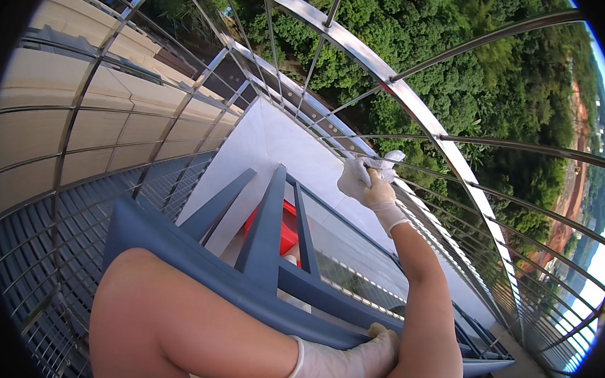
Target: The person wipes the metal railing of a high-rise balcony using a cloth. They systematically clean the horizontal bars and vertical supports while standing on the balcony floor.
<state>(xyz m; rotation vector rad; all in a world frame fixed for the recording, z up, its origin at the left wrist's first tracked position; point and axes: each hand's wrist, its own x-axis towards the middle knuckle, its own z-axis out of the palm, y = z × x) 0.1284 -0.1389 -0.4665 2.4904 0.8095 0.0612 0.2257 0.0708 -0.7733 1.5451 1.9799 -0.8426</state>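
Both hands wear thin, whitish gloves. My right hand reaches out past a blue-grey metal railing and is closed on a crumpled white cloth, above a pale ledge. The cloth lies close to the thin bars of an outer metal cage. My left arm is bent across the near side of the railing. My left hand is low in the picture, its fingers curled over the railing's top rail. A red plastic container shows through the gaps between the railing's uprights, partly hidden by them.
A shiny metal safety cage curves around the ledge, its bars crossing the view ahead and right. At left stand a beige building wall and a ribbed grey surface behind bars. Trees lie far below. A glass pane sits beyond the railing.
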